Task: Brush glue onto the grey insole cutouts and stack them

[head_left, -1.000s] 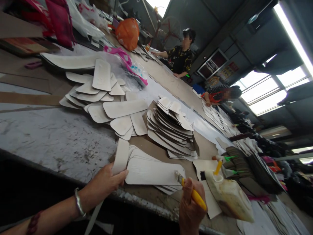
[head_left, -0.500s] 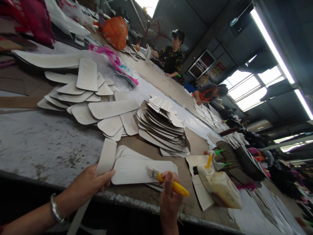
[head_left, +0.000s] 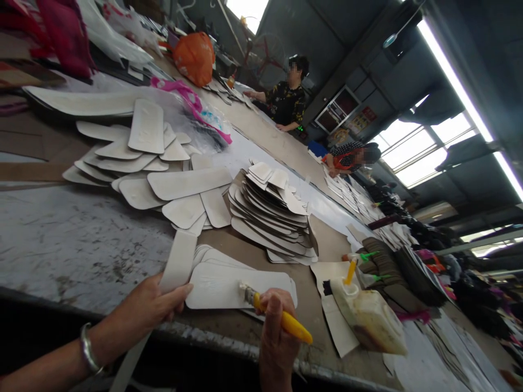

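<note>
My left hand (head_left: 157, 305) is closed around a long, pale strip (head_left: 180, 260), which stands up above my fingers and hangs down below the table edge. Its thumb touches the left end of a white rounded panel (head_left: 216, 288) on top of a small fanned stack. My right hand (head_left: 280, 321) grips a paintbrush (head_left: 288, 325) with a yellow handle. The bristles rest on the middle of that panel, where whitish streaks show to the left. To the right, a stained plastic jug (head_left: 373, 318) lies tilted, with a yellow stick (head_left: 350, 271) in its mouth.
Behind the panel stands a tall stack of similar pieces (head_left: 267, 218); a loose heap (head_left: 139, 158) spreads to its left. Plastic bags (head_left: 194, 60) lie at the back left. One person (head_left: 288, 98) sits across the table, another (head_left: 351, 155) bends over pieces farther right.
My right hand has shifted slightly left and down, drawing the brush leftward along the panel. My left hand keeps its hold. The person across has lowered a pale piece out of sight.
</note>
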{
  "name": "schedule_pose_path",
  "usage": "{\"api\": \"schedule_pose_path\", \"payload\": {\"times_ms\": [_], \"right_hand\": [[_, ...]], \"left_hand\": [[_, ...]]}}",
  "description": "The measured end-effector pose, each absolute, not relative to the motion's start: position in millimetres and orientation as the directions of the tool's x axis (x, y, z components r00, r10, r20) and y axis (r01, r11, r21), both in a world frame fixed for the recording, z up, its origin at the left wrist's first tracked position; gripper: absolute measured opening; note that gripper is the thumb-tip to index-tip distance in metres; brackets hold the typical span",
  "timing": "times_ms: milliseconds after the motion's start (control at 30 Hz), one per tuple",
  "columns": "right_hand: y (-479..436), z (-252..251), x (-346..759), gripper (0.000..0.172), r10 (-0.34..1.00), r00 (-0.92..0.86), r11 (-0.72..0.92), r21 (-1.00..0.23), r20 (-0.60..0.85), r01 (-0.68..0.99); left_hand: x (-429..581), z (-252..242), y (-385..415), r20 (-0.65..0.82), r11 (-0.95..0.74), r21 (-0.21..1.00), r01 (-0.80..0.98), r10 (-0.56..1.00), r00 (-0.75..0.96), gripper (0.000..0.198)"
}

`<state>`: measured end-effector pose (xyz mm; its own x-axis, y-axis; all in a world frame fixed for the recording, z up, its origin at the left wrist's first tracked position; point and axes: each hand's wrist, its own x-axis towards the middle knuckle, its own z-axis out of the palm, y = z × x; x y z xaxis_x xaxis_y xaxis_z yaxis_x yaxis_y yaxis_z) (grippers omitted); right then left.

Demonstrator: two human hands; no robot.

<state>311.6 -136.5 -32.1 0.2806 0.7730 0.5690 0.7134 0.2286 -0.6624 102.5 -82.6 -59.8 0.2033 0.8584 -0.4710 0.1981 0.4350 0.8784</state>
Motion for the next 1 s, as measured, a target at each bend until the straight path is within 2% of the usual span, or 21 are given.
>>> {"api": "schedule_pose_path", "payload": {"times_ms": [33, 167, 233, 300, 367, 433, 533, 600, 733, 833, 1000], "right_hand": [[-137.0, -28.1, 315.3, 0.024, 0.757, 0.279, 0.227, -0.639, 0.591, 0.735], [-138.1, -22.9, 331.1, 0.015, 0.699, 0.162, 0.171, -0.383, 0.696, 0.908], [-137.3, -30.0, 319.2, 0.014, 0.738, 0.146, 0.208, -0.428, 0.659, 0.880], [-135.3, -37.9, 293.6, 0.019, 0.804, 0.169, 0.280, -0.614, 0.570, 0.738], [-132.1, -41.0, 267.0, 0.026, 0.857, 0.253, 0.291, -0.828, 0.448, 0.480], [-128.3, -37.7, 251.5, 0.031, 0.869, 0.398, 0.237, -0.953, 0.295, 0.188], [-124.3, -27.3, 254.3, 0.035, 0.804, 0.594, 0.151, -0.979, 0.039, -0.140], [-123.5, -21.1, 265.0, 0.037, 0.770, 0.636, 0.136, -0.965, -0.040, -0.225], [-126.8, -9.0, 280.8, 0.040, 0.800, 0.597, 0.199, -0.963, 0.053, -0.181], [-131.5, -1.1, 281.3, 0.039, 0.885, 0.458, 0.154, -0.980, 0.079, -0.129], [-137.8, -12.3, 254.8, 0.040, 0.952, 0.267, -0.144, -0.989, -0.150, -0.042]], "left_hand": [[101.8, -58.4, -82.4, -0.472, 0.436, 0.878, 0.199, 0.857, 0.205, 0.037], [99.7, -55.7, -82.0, -0.454, 0.418, 0.887, 0.197, 0.867, 0.206, 0.034], [99.8, -56.3, -81.6, -0.443, 0.405, 0.892, 0.202, 0.874, 0.200, 0.033], [100.4, -57.0, -80.9, -0.426, 0.385, 0.897, 0.216, 0.883, 0.196, 0.034], [100.4, -57.2, -80.3, -0.406, 0.363, 0.907, 0.214, 0.889, 0.213, 0.035], [98.7, -56.4, -80.5, -0.398, 0.361, 0.914, 0.183, 0.884, 0.245, 0.038], [91.2, -52.2, -82.2, -0.390, 0.365, 0.920, 0.142, 0.885, 0.253, 0.042], [83.7, -45.3, -84.3, -0.397, 0.381, 0.918, 0.112, 0.888, 0.232, 0.044], [72.5, -23.3, -91.1, -0.363, 0.378, 0.926, -0.010, 0.898, 0.249, 0.046], [75.4, -12.4, -98.8, -0.349, 0.386, 0.916, -0.109, 0.901, 0.256, 0.042], [93.8, -17.7, -116.3, -0.328, 0.423, 0.863, -0.275, 0.885, 0.332, 0.041]]}}
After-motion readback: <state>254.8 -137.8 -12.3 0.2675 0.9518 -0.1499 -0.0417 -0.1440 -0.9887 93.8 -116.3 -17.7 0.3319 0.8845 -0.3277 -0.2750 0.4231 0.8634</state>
